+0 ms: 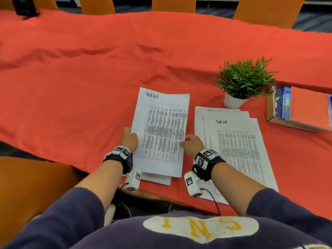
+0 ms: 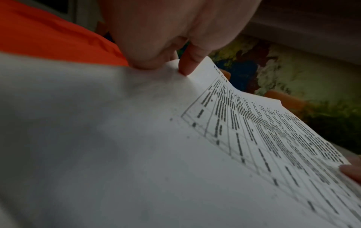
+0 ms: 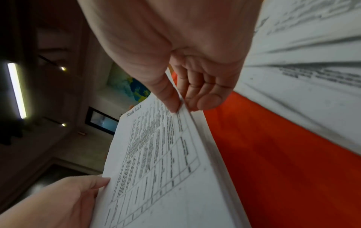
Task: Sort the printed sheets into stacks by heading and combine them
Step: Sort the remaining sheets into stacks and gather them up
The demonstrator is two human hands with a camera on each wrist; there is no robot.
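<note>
A stack of printed sheets [image 1: 161, 130] headed "Task list" is held above the red tablecloth [image 1: 71, 87]. My left hand [image 1: 128, 138] grips its left edge, thumb on top [image 2: 187, 64]. My right hand [image 1: 191, 143] pinches the right edge between thumb and fingers [image 3: 171, 98]. The held stack [image 3: 156, 162] shows a dense table of text. A second pile of "Task list" sheets [image 1: 233, 141], loosely fanned, lies flat on the cloth to the right, under my right forearm. More paper [image 1: 158, 179] peeks out beneath the held stack's near edge.
A small green plant in a white pot [image 1: 240, 83] stands just beyond the right pile. A cardboard tray with orange and blue folders [image 1: 301, 108] sits at the far right. Orange chairs [image 1: 172, 4] line the far table edge; another chair [image 1: 32, 187] is at my left.
</note>
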